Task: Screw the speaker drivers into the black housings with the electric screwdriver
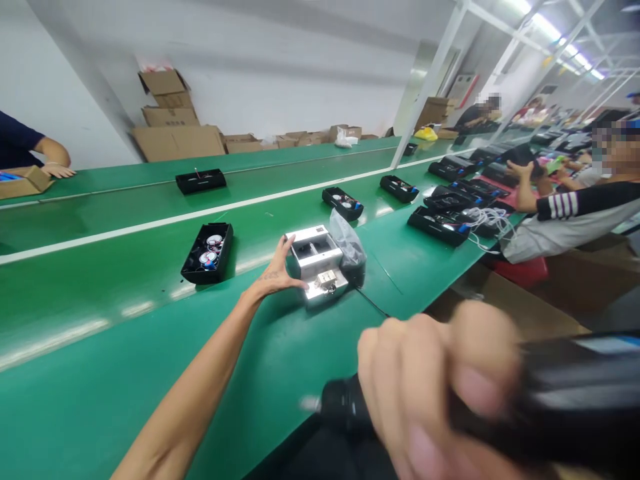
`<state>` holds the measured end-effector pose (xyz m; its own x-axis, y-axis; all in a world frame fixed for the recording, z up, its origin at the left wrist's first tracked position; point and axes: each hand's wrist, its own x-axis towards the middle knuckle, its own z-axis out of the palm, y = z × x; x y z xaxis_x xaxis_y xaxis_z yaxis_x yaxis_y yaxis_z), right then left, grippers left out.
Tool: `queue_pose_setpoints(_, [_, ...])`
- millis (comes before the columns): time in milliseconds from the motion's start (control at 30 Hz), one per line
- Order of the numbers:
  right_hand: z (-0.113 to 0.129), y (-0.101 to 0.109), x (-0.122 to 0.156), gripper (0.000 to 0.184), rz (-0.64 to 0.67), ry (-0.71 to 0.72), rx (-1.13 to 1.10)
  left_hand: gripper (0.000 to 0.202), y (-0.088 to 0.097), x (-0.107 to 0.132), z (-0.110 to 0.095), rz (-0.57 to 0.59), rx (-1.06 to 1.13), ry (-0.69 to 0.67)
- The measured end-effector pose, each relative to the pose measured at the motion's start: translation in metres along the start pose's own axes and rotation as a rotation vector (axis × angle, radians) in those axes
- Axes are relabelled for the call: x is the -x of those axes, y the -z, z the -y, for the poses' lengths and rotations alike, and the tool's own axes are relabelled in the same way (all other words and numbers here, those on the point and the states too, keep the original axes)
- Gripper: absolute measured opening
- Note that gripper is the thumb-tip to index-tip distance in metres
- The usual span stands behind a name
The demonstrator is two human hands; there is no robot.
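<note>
While the right hand (430, 373) wraps around what looks like a dark power driver (575, 393) at lower right, the left hand (275, 273) spreads thumb and fingers against the left side of the silver fixture (318, 257), at frame centre; whether it clamps, I cannot tell. Loose bracing could let the fixture slide; a careless swing could strike it. The green bench (60, 420) ends in an edge slanting behind the driver; room opens lower left, whereas a plastic bag (347, 240) crowds the fixture's right.

Brown cardboard boxes (177, 143) line the pale wall (300, 73), left of a white post (429, 87).
</note>
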<state>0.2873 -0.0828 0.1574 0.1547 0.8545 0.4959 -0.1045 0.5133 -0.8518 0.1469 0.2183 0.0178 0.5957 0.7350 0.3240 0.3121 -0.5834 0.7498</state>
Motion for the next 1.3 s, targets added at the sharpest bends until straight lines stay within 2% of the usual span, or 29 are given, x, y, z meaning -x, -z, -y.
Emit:
queue_pose_setpoints(67, [-0.014, 0.002, -0.021, 0.024, -0.090, -0.019, -0.004, 0.142, -0.007, 0.001, 0.000, -0.037, 0.037, 0.018])
queue_pose_setpoints(133, [-0.048, 0.013, -0.041, 0.028, -0.239, -0.071, 0.072, 0.133, -0.014, 0.001, 0.000, -0.085, 0.073, 0.021])
queue_pose_setpoints(233, [-0.109, 0.041, -0.060, 0.038, -0.288, -0.194, 0.205, 0.120, -0.019, 0.000, 0.000, -0.123, 0.101, -0.004])
queue_pose_setpoints(300, [-0.143, 0.065, -0.065, 0.050, -0.269, -0.217, 0.163, 0.115, -0.019, 0.001, 0.000, -0.131, 0.096, -0.011])
queue_pose_setpoints(333, [-0.156, 0.078, -0.069, 0.056, -0.329, -0.198, 0.115, 0.113, -0.018, 0.002, 0.000, -0.135, 0.094, -0.010])
queue_pose_setpoints(367, [-0.166, 0.091, -0.074, 0.060, -0.443, -0.167, 0.079, 0.113, -0.018, 0.002, 0.000, -0.137, 0.092, -0.006])
queue_pose_setpoints(433, [-0.183, 0.116, -0.089, 0.057, -0.582, -0.141, 0.081, 0.114, -0.017, 0.003, 0.002, -0.138, 0.092, 0.004])
queue_pose_setpoints(467, [-0.190, 0.126, -0.099, 0.053, -0.611, -0.154, 0.099, 0.115, -0.018, 0.004, 0.002, -0.137, 0.093, 0.008])
queue_pose_setpoints(533, [-0.202, 0.142, -0.121, 0.044, -0.585, -0.227, 0.121, 0.116, -0.018, 0.004, 0.004, -0.135, 0.099, 0.013])
queue_pose_setpoints(633, [-0.217, 0.151, -0.146, 0.041, -0.479, -0.389, 0.106, 0.116, -0.020, 0.003, 0.006, -0.138, 0.110, 0.016])
queue_pose_setpoints(733, [-0.223, 0.149, -0.152, 0.052, -0.405, -0.507, 0.081, 0.116, -0.021, 0.002, 0.007, -0.142, 0.124, 0.017])
queue_pose_setpoints(867, [-0.224, 0.143, -0.150, 0.056, -0.394, -0.560, 0.084, 0.112, -0.020, 0.005, 0.005, -0.158, 0.144, 0.022])
queue_pose_setpoints(967, [-0.225, 0.138, -0.148, 0.049, -0.388, -0.594, 0.098, 0.110, -0.019, 0.013, 0.002, -0.179, 0.153, 0.041])
queue_pose_setpoints(1067, [-0.230, 0.133, -0.144, 0.036, -0.380, -0.609, 0.120, 0.110, -0.016, 0.025, 0.001, -0.203, 0.150, 0.055])
queue_pose_setpoints(1167, [-0.236, 0.128, -0.144, 0.031, -0.380, -0.589, 0.149, 0.111, -0.012, 0.036, 0.000, -0.220, 0.136, 0.070])
queue_pose_setpoints(1300, [-0.232, 0.125, -0.145, 0.035, -0.447, -0.447, 0.223, 0.109, -0.011, 0.041, -0.002, -0.228, 0.114, 0.081])
